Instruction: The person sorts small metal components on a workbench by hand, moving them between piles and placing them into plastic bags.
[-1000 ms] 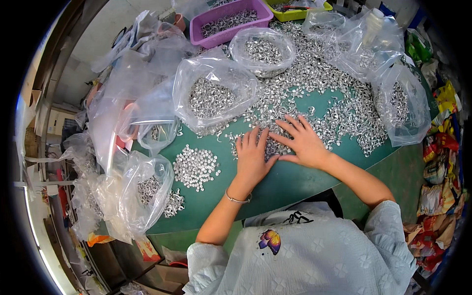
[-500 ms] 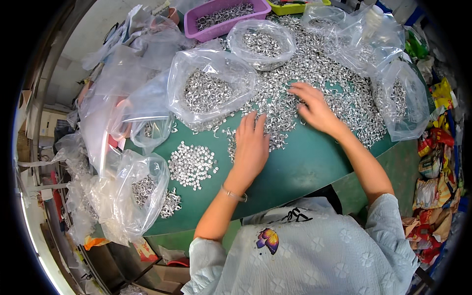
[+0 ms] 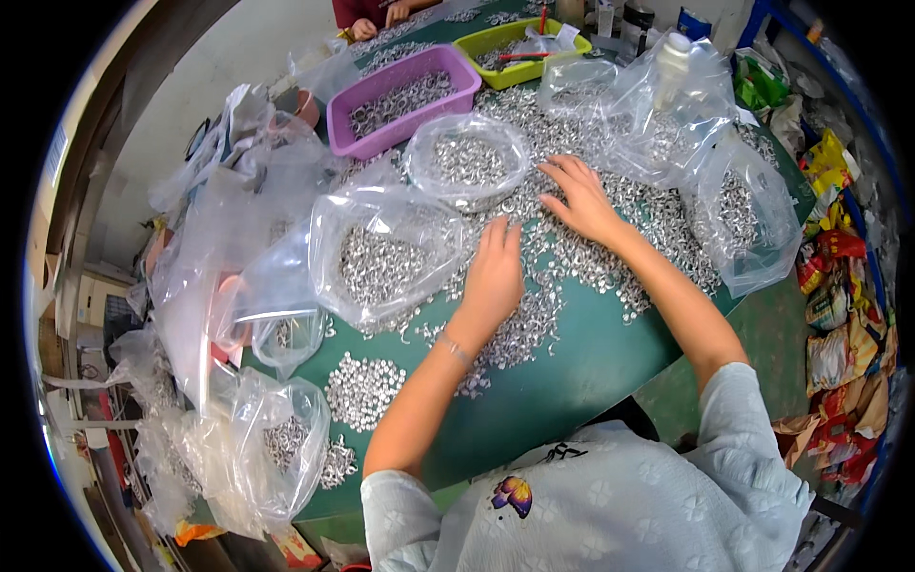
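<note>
Small curved silvery metal pieces (image 3: 658, 224) lie in a broad heap over the green table (image 3: 572, 353). My left hand (image 3: 496, 267) rests on the heap's near left part, fingers together and stretched out, beside a clear plastic bag (image 3: 329, 257) full of the same pieces. Farther right, my right hand (image 3: 579, 202) lies on the heap with its fingers spread. Neither hand shows a piece gripped; what is under the palms is hidden. Left of my left forearm is a separate round pile of small pale pieces (image 3: 365, 391).
Behind the bags stand a purple bin (image 3: 400, 119) and a yellow-green tray (image 3: 496, 43), both holding metal pieces. More lined containers (image 3: 477, 157) and bags (image 3: 748, 214) ring the heap. Another person's hands (image 3: 381, 21) are at the far edge. Colourful packages (image 3: 829, 305) line the right side.
The view has tilted up, bringing the far table and another person's hands into sight. My hands have shifted a little over the heap, both still stretched out.
</note>
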The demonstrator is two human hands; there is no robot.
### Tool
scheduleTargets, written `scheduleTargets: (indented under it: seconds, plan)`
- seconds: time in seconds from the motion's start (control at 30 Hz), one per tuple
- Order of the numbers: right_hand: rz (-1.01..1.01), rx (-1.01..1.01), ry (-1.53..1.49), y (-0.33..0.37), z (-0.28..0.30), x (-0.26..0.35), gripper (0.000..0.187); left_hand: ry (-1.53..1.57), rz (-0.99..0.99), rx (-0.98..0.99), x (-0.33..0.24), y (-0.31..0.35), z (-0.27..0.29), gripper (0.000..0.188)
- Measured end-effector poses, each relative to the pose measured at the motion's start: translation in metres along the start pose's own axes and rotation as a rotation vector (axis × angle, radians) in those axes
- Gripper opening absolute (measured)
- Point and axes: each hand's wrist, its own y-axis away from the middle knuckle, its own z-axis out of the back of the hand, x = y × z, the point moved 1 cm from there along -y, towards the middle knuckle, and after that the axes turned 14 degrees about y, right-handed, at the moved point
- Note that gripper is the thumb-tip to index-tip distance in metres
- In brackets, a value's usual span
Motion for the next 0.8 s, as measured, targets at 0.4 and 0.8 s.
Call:
scheduleTargets:
  seconds: [0.4,0.8]
  plan:
    - [-0.002,0.290,0.073,0.030,-0.006,-0.008,0.055,-0.255,0.221,-0.132,0.007,-0.026,-0.037,0.051]
    - [0.177,0.374,0.092,0.076,0.019,0.055,0.065,-0.100,0.058,0.163,-0.012,0.011,-0.013,0.043]
